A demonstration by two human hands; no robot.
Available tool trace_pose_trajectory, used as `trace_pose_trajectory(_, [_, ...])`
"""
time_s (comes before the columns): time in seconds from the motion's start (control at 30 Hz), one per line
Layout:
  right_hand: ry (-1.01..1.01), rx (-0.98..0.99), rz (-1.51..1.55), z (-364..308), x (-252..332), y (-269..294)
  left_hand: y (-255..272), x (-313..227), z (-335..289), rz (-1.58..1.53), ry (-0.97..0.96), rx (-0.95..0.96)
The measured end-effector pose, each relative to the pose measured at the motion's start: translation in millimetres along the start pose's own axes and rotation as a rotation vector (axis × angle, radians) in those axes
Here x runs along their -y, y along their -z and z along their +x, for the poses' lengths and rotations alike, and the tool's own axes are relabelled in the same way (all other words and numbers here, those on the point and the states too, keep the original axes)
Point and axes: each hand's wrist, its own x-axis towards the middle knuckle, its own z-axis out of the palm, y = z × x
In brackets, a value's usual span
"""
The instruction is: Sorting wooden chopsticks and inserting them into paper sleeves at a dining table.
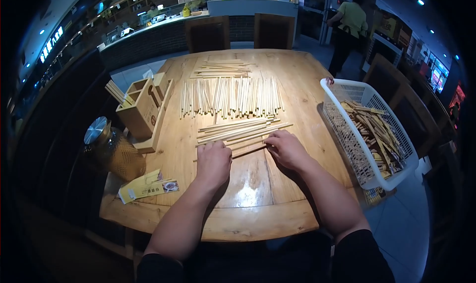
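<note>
Both my hands rest low over the wooden table (248, 191), in front of a loose pile of pale wooden chopsticks (237, 132). My left hand (214, 162) is closed on the left ends of the nearest chopsticks, with its fingertips partly hidden. A darker-looking chopstick (249, 150) slants between my hands. Its right end is at the fingers of my right hand (286, 149), which are pinched together. Beyond the pile, many chopsticks lie side by side in a wide row (230, 97), pointing away from me. Farther back is another small loose bunch of chopsticks (223, 69), lying crosswise.
At the right table edge stands a white plastic basket (358, 151) of wrapped chopsticks (375, 129). On the left are a wooden caddy (140, 112), a glass jug (119, 156) and yellow paper sleeves (148, 187). Chairs (272, 31) border the table; a person (350, 25) stands at back right.
</note>
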Motion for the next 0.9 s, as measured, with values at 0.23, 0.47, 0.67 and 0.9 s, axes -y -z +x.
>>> trace_pose_trajectory(0.23, [-0.062, 0.048, -0.012, 6, -7, 19, 2, 16, 12, -0.113, 0.004, 0.009])
trace_pose_trajectory(0.47, [-0.202, 0.198, 0.136, -2, -22, 35, -6, 18, 11, -0.118, -0.067, 0.007])
trace_pose_trajectory(0.67, [-0.496, 0.096, 0.946, 0, -24, 58, -2, 13, 13, -0.139, -0.118, 0.03])
trace_pose_trajectory(0.9, [-0.409, -0.133, 1.43, 2, 18, 62, 1, -14, 5, -0.981, 0.265, 0.389])
